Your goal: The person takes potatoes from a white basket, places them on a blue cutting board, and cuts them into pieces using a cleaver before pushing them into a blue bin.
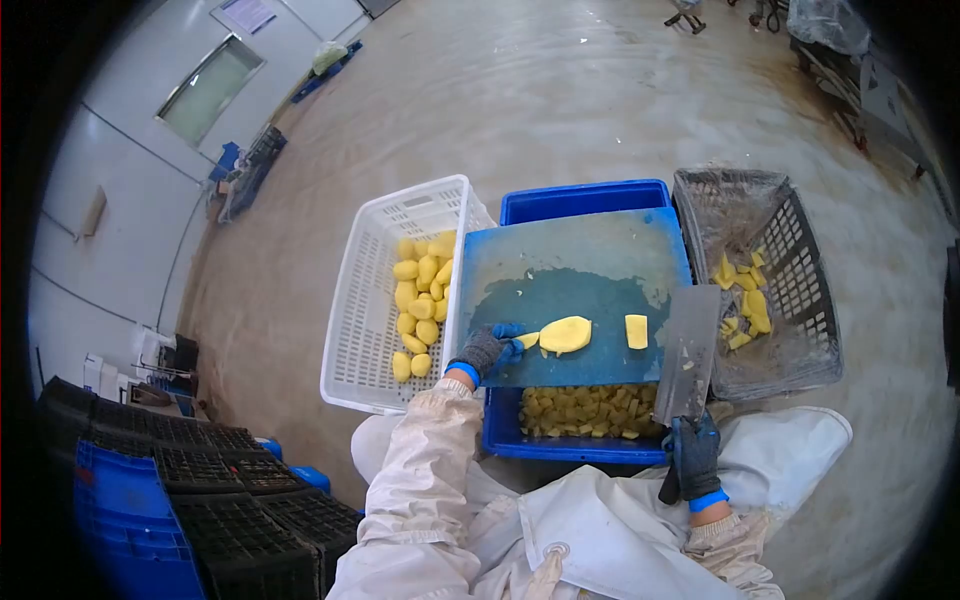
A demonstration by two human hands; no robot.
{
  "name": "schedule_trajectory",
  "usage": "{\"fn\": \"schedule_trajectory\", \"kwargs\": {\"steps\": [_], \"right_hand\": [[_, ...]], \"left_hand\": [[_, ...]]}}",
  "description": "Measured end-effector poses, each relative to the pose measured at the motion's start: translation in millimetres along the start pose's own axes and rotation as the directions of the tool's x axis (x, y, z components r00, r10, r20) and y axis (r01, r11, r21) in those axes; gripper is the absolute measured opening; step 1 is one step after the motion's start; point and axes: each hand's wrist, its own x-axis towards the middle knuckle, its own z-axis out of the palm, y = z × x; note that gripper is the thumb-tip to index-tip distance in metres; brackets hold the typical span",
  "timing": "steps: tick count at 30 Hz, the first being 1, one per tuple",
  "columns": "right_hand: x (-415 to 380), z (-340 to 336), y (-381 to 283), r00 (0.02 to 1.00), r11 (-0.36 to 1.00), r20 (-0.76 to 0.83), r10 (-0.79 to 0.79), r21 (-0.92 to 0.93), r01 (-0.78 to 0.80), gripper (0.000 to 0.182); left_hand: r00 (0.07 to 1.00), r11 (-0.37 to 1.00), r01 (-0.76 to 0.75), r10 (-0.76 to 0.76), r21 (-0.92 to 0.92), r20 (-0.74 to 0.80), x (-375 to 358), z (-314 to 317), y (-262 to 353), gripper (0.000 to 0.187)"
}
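Note:
My left hand (487, 349), in a grey and blue glove, pinches a thin potato slice (528, 340) at the left side of the blue cutting board (585, 250). Just right of that slice lies a larger cut potato (566, 335), flat on the board. A squared potato block (637, 331) rests farther right, apart from both hands. My right hand (693, 455), gloved too, is wrapped round the handle of a cleaver (688, 350). Its broad blade points away from me along the board's right edge.
A white crate (345, 300) of peeled potatoes stands left. Under the board, a blue bin (560, 452) holds potato cubes. The dark crate (820, 330) at right contains scraps. Stacked black crates (210, 470) and a blue crate (120, 510) are at lower left.

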Motion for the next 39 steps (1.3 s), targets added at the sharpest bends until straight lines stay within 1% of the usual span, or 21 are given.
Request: {"fn": "schedule_trajectory", "kwargs": {"steps": [4,6,9,13,15,16,17,18,19,21,23,25,26,27,28,29,31,32,34,37,39], "right_hand": [[-5,5,-14,1.000,0.999,0.000,0.023,0.026,-0.023,0.012],[-3,3,-9,1.000,0.999,0.000,0.031,0.028,-0.031,0.014],[-2,3,-3,0.999,0.998,-0.002,0.050,0.044,-0.050,0.015],[4,0,16,0.998,0.995,-0.025,-0.065,-0.075,0.063,0.017],[5,-4,24,0.999,1.000,-0.045,-0.028,-0.010,0.027,0.018],[11,-5,40,0.987,0.982,-0.038,-0.154,-0.117,0.149,0.018],[15,-10,53,0.961,0.938,-0.013,-0.275,-0.223,0.265,0.019],[3,-3,24,0.987,0.984,-0.031,-0.158,-0.091,0.154,0.019],[-1,1,8,0.986,0.984,-0.046,-0.160,-0.092,0.155,0.019],[-6,3,-8,0.990,0.983,-0.021,-0.141,-0.122,0.137,0.020],[3,-3,22,0.987,0.984,-0.062,-0.151,-0.106,0.144,0.019],[3,-2,14,0.988,0.969,-0.024,-0.152,-0.200,0.144,0.019],[-1,-2,5,0.969,0.917,-0.032,-0.244,-0.331,0.220,0.019],[-1,-1,4,0.969,0.917,-0.040,-0.244,-0.335,0.217,0.019],[-2,-2,4,0.982,0.962,-0.057,-0.179,-0.218,0.163,0.019],[-2,-2,4,0.992,0.990,-0.066,-0.112,-0.095,0.105,0.020],[-7,-2,-16,0.994,0.985,-0.070,-0.087,-0.154,0.075,0.020],[-9,-2,-22,0.996,0.976,-0.067,-0.064,-0.212,0.048,0.021],[-5,-4,-11,0.993,0.962,-0.051,-0.106,-0.258,0.089,0.021],[2,-4,8,0.983,0.912,0.010,-0.182,-0.371,0.173,0.020],[0,-4,6,0.976,0.873,0.056,-0.210,-0.438,0.213,0.020]], "left_hand": [[0.998,0.995,0.021,-0.028,-0.102,-0.059,-5,6,7,0.038],[0.961,0.934,-0.256,0.273,0.251,-0.036,-2,8,4,0.040],[0.923,0.848,-0.318,0.379,0.424,-0.066,-3,15,6,0.040],[0.909,0.783,-0.257,0.394,0.566,-0.133,7,20,-5,0.039],[0.866,0.753,-0.198,0.434,0.628,-0.248,10,15,-12,0.042],[0.867,0.749,-0.214,0.441,0.627,-0.232,6,19,-8,0.042],[0.794,0.577,-0.146,0.553,0.803,-0.253,-1,22,-4,0.043],[0.710,0.379,-0.041,0.662,0.924,-0.239,-7,25,5,0.045],[0.708,0.375,-0.055,0.668,0.925,-0.228,-7,31,16,0.045],[0.697,0.502,-0.312,0.698,0.806,-0.165,-4,52,44,0.055],[0.789,0.587,-0.468,0.614,0.661,0.013,-14,86,95,0.059],[0.640,0.494,-0.640,0.767,0.589,0.053,5,134,100,0.063],[0.636,0.491,-0.647,0.770,0.583,0.057,10,151,106,0.063],[0.740,0.514,-0.554,0.665,0.656,0.104,14,166,113,0.065],[0.830,0.514,-0.455,0.542,0.727,0.136,17,174,117,0.066],[0.827,0.512,-0.462,0.543,0.725,0.143,21,176,119,0.066],[0.891,0.580,-0.416,0.415,0.700,0.186,23,172,122,0.068],[0.890,0.575,-0.418,0.413,0.703,0.192,25,169,114,0.068],[0.783,0.695,-0.575,0.620,0.432,0.046,23,163,86,0.065],[0.722,0.621,-0.595,0.692,0.510,0.000,-1,157,71,0.065],[0.795,0.670,-0.464,0.603,0.580,-0.061,-14,155,61,0.067]]}}
